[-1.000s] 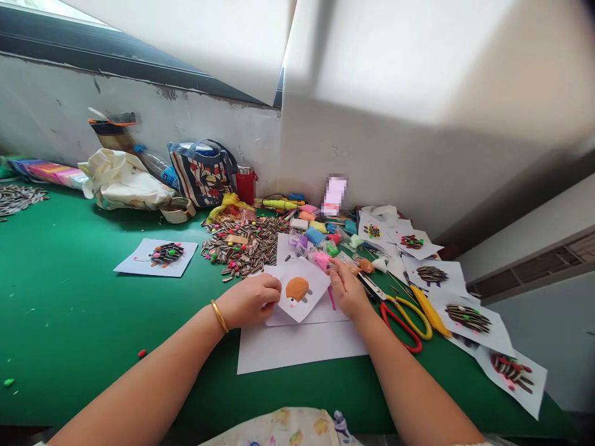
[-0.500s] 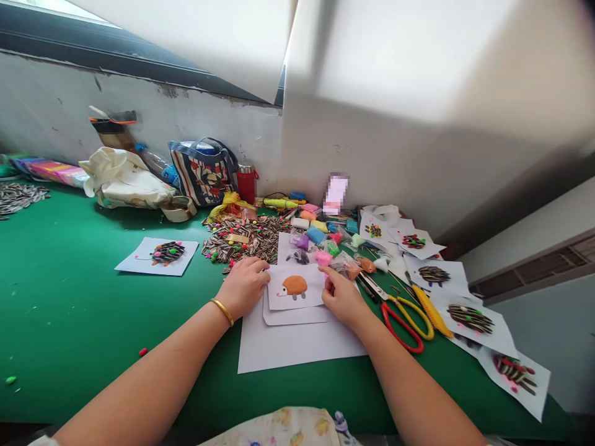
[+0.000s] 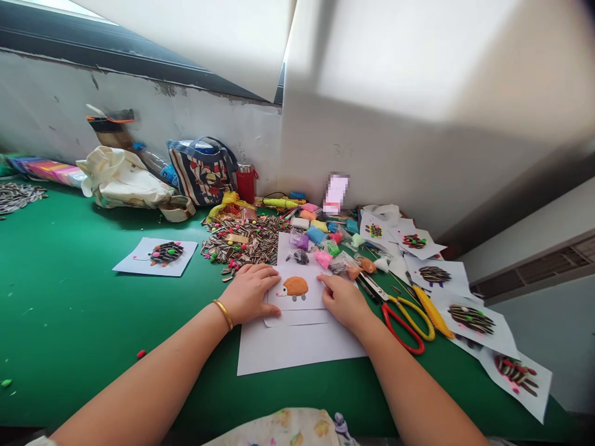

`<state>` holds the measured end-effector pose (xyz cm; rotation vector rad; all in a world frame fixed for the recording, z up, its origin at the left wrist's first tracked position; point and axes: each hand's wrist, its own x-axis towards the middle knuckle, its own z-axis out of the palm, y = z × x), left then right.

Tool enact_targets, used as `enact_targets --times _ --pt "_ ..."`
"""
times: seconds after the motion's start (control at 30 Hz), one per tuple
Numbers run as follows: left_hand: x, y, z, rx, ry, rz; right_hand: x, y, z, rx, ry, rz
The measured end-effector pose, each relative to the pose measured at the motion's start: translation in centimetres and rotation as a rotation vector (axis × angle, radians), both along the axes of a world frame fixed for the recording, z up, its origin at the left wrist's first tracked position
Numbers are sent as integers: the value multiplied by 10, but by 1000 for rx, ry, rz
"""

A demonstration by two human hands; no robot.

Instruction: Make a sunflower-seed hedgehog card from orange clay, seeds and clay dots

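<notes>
- Resting our left hand (image 3: 253, 294) flat, fingers spread, we touch the nine o'clock edge of the hedgehog card (image 3: 313, 296).
- Our right hand (image 3: 344, 305) meets its three o'clock edge, forefinger extended, other fingers curled; we cannot tell if it grips.
- Before us at twelve o'clock, the card lies over white paper (image 3: 302, 353) on the green counter (image 3: 93, 322).
- From it, we see seeds (image 3: 263, 248) near eleven o'clock, scissors (image 3: 388, 298) around three.

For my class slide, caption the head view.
Left hand and right hand touch a white card bearing an orange hedgehog.
</notes>
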<state>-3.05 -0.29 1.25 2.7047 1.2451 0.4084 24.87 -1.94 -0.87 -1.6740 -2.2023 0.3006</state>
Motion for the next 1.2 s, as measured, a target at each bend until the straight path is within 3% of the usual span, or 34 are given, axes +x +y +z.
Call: enact_targets --times 0.27,0.47,0.63,0.8,0.93,1.2 --pt "1 -1 -1 19 17 6 -1 -1 4 109 -147 10" --pt "7 -7 2 46 9 8 -18 -9 10 191 -55 246" --pt "9 -6 -1 56 -33 13 -19 -7 4 175 27 249" --pt "1 10 0 137 -105 228 -12 2 -6 154 30 130" --pt "-6 24 6 158 -23 401 -12 4 -10 138 24 108" --pt "11 68 18 134 110 421 -13 3 -11 170 41 120"
